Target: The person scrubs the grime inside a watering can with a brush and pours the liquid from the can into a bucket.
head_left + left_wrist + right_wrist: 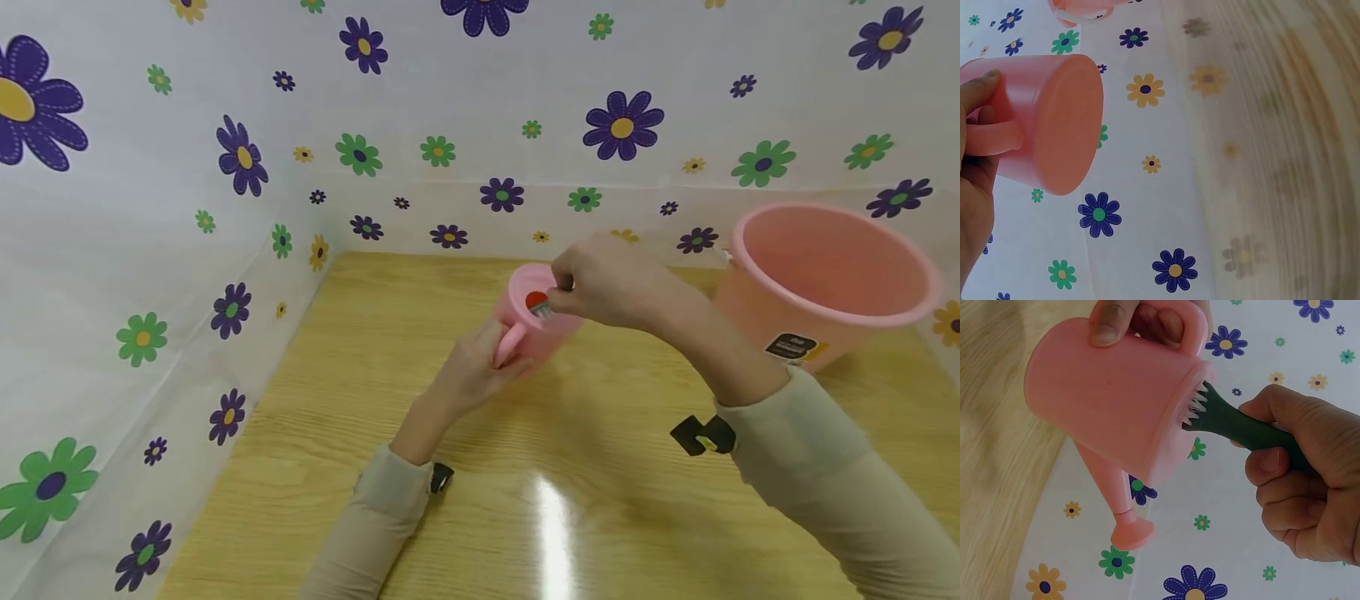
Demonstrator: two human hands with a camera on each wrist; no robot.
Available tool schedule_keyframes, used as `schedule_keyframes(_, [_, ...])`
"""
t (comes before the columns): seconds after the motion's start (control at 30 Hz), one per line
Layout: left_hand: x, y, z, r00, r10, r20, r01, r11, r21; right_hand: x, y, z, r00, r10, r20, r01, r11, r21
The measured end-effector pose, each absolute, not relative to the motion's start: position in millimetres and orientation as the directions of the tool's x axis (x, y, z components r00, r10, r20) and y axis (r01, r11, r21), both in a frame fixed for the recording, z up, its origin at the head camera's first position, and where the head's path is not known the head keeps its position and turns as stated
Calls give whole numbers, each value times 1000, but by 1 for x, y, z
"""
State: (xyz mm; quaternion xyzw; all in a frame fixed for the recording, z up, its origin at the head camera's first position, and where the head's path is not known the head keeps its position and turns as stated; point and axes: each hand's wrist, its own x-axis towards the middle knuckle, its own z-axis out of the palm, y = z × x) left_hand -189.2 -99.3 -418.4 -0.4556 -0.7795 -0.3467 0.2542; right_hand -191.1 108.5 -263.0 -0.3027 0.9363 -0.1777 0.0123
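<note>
A pink watering can is held tilted above the table, its spout and rose pointing down in the right wrist view. My left hand grips it by the loop handle, with the thumb laid on its side. The can's flat base fills part of the left wrist view. In my right hand is a dark green brush, fingers curled round its handle. White bristles reach into the can's opening, partly hidden by the rim. A red patch shows at the opening in the head view.
To the right stands a large pink bucket with a dark label, close by my right forearm. The wooden table lies beneath both hands. Flower-printed white sheeting rises behind and along the left side.
</note>
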Motion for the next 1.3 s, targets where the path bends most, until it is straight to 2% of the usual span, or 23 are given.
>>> schedule_keyframes(0.13, [-188, -99, -415, -456, 523, 720, 885, 349, 307, -192, 106, -266, -813, -571, 112, -571, 746, -344])
schedule_keyframes(0.27, [-186, -92, -410, -426, 523, 738, 901, 320, 293, -189, 106, -273, -794, -591, 144, -603, 734, -312])
schedule_keyframes(0.47, [-183, -84, -401, -417, 525, 742, 907, 298, 299, -180, 114, -272, -830, -540, 138, -554, 776, -301])
schedule_keyframes(0.63, [-182, -86, -403, -408, 518, 752, 909, 305, 283, -178, 113, -272, -810, -569, 141, -583, 753, -305])
schedule_keyframes(0.8, [-182, -86, -406, -372, 511, 775, 916, 339, 216, -178, 116, -273, -791, -600, 122, -603, 729, -325])
schedule_keyframes(1.07, [-184, -90, -409, -329, 525, 785, 873, 486, 41, -175, 137, -264, -813, -582, 19, -517, 706, -484])
schedule_keyframes(1.3, [-181, -89, -411, -300, 551, 779, 870, 493, -14, -177, 137, -267, -742, -670, -19, -581, 657, -479])
